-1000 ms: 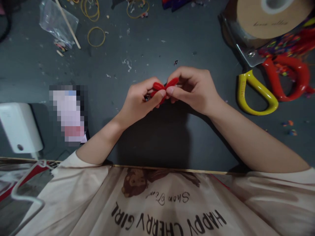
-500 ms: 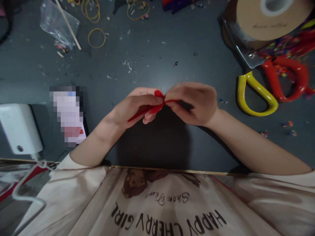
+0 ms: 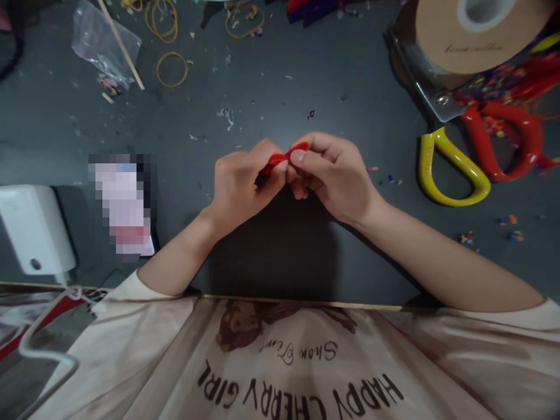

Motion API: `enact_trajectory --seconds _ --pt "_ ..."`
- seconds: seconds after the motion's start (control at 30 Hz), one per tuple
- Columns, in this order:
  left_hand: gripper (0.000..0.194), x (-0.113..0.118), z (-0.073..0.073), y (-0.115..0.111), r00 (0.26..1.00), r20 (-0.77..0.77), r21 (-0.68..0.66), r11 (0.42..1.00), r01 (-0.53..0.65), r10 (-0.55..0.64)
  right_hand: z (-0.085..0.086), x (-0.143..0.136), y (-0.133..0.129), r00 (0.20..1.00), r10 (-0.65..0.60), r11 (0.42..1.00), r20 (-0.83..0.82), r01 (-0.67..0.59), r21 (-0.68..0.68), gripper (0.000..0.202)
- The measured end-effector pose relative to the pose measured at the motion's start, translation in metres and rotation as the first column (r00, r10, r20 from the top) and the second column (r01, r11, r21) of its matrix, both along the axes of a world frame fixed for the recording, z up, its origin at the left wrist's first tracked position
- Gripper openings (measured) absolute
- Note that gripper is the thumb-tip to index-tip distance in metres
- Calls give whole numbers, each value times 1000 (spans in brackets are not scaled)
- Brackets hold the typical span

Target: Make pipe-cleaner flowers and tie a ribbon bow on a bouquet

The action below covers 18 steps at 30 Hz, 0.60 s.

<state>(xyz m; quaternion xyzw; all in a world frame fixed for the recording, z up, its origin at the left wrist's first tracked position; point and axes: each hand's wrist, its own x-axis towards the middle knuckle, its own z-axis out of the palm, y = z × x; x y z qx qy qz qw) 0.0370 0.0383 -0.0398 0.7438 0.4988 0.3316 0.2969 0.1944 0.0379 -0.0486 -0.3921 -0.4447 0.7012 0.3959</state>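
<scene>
A small red ribbon piece (image 3: 300, 149), pinched in at its middle, is held between both hands above the dark table (image 3: 271, 256). My left hand (image 3: 247, 181) is closed on its left part, with the thumb and fingertips pressed together. On the right part, my right hand (image 3: 335, 172) pinches with the thumb on top, the other fingers curled beneath. The fingertips of the two hands meet near the ribbon's middle. Parts of the ribbon are hidden by the fingers.
Scissors (image 3: 441, 100) with yellow and red handles lie at the right, beside a ribbon spool (image 3: 437, 44). At the left are a phone (image 3: 126, 204) and a white power bank (image 3: 37, 230) with a cable. Rubber bands (image 3: 172, 69), a plastic bag (image 3: 102, 41) and a stick are further back.
Both hands have shifted their grip on the red ribbon. The left hand has turned knuckles up, and the right hand has rolled so its thumb shows on top. The ribbon's long left end is now hidden.
</scene>
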Motion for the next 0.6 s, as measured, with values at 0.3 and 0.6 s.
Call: enact_trajectory --seconds 0.3,0.6 --pt "20 3 6 4 928 362 -297 934 198 -82 -1 11 3 958 -80 885 275 -59 462 19" --pt "24 -2 21 3 625 765 -638 321 700 157 3 18 -3 861 -476 -46 179 -228 973 13"
